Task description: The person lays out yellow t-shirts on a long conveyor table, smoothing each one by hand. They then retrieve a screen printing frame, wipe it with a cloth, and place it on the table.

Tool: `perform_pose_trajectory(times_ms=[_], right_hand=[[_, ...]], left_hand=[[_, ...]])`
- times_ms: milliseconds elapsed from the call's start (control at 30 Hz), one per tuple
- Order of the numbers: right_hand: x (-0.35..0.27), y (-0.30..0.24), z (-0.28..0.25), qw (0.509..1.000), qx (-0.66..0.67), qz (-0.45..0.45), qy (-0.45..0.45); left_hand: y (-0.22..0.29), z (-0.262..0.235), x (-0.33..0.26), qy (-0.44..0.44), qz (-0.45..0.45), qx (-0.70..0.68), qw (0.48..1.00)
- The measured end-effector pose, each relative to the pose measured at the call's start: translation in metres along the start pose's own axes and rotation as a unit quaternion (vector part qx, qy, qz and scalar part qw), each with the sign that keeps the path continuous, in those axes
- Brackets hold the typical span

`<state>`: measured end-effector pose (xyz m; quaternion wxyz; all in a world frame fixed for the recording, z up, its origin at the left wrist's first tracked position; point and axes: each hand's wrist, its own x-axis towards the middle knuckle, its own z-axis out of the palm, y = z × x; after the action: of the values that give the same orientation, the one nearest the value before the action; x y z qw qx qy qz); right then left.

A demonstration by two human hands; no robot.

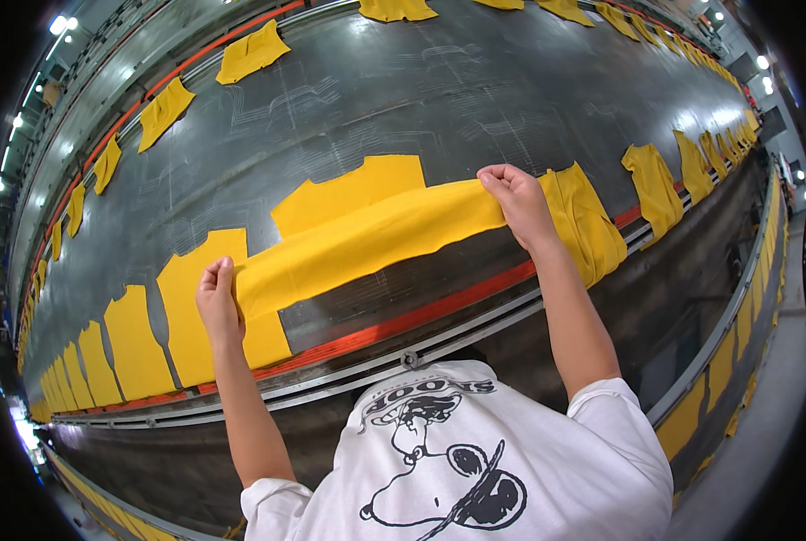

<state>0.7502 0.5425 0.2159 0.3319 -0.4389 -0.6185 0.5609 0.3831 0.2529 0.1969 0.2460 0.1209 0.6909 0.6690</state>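
Between my two hands a yellow fabric piece point(367, 245) is stretched in a long band above the dark table. My left hand point(220, 298) pinches its left end, and my right hand point(518, 203) pinches the upper right corner. Behind the band, part of another yellow cut panel point(349, 191) shows flat on the table; the band hides its near part. Beside my left hand a flat yellow panel point(196, 284) lies on the surface. Just right of my right hand, a rumpled yellow piece point(583, 221) hangs over the table's near edge.
The long dark table point(421, 99) has an orange-red strip point(421, 311) and a metal rail point(457, 341) along its near edge. Flat yellow panels point(137, 343) line up to the left, looser pieces point(653, 189) to the right. More yellow pieces point(254, 52) lie along the far edge.
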Motion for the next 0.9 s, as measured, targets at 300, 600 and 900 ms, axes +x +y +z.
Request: perform_pose_trajectory(times_ms=[300,600,900], right_hand=[[-0.094,0.088,-0.028,0.992,-0.043,0.113,-0.032],[-0.128,0.189,-0.025,0.964,-0.204,0.16,-0.06],[-0.066,0.206,0.01,0.959,-0.274,0.051,0.05]], left_hand=[[-0.104,-0.053,-0.098,-0.033,-0.116,0.095,0.988],[-0.197,-0.062,-0.128,-0.046,-0.126,0.367,0.92],[-0.163,0.002,-0.052,-0.158,0.209,0.57,0.779]])
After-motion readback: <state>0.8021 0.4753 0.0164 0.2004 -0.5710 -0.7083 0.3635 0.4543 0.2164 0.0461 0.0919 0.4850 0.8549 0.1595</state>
